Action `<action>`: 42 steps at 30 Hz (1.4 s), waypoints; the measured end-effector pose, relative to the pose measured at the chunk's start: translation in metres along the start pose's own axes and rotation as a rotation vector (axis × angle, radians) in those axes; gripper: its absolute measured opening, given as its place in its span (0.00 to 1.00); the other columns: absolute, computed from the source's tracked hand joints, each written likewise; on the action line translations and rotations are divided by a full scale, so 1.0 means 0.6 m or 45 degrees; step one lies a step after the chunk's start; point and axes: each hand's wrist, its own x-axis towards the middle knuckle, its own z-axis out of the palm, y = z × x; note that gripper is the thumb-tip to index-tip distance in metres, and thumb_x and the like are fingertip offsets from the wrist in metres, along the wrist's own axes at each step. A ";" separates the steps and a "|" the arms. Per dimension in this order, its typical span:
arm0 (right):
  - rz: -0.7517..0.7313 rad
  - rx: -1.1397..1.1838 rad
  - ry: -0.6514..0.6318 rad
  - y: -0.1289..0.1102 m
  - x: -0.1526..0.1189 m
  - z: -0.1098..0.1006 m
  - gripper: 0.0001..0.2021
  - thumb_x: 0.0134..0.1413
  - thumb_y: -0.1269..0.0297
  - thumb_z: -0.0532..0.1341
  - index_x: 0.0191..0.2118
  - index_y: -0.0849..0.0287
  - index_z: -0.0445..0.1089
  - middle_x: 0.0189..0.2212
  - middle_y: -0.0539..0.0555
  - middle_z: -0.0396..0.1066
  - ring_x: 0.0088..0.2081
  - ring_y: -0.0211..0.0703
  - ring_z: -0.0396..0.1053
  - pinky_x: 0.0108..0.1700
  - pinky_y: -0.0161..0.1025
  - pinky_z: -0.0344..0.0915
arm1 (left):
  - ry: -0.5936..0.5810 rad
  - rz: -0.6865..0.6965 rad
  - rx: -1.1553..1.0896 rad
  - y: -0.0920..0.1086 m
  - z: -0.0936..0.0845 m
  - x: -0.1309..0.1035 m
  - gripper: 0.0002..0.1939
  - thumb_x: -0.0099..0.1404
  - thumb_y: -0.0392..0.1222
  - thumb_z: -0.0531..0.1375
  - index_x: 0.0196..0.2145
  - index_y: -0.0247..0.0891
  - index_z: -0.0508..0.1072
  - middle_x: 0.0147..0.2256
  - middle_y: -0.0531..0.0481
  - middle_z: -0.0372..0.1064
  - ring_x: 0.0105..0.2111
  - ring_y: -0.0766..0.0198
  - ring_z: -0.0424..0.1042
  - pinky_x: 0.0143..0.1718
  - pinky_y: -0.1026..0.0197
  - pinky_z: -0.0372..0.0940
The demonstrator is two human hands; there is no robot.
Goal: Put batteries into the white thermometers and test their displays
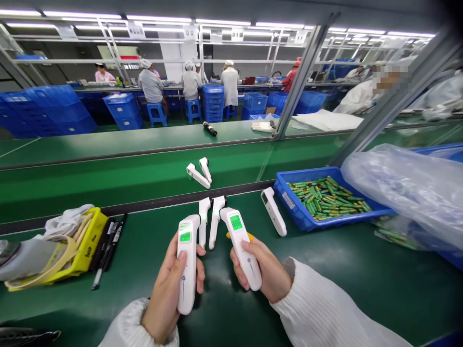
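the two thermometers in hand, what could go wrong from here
The left-hand thermometer and right-hand thermometer are held close to two lying thermometers, so a forward move might knock those. All four look much alike, so the held ones could get mixed up if set down there. The plastic bag bulges by the blue tray of batteries; if shifted, it might drag some out.

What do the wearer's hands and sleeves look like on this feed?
The left sleeve and right sleeve are white, ribbed knit. The left hand is ungloved; so is the right hand, with something yellow at one finger, perhaps a finger cot.
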 end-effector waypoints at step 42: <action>0.005 -0.295 -0.198 0.038 -0.030 0.015 0.21 0.59 0.51 0.57 0.53 0.57 0.57 0.27 0.49 0.65 0.17 0.31 0.63 0.14 0.26 0.56 | -0.183 -0.005 0.010 -0.021 0.004 -0.021 0.37 0.67 0.47 0.56 0.66 0.58 0.37 0.27 0.54 0.67 0.26 0.66 0.63 0.32 0.63 0.63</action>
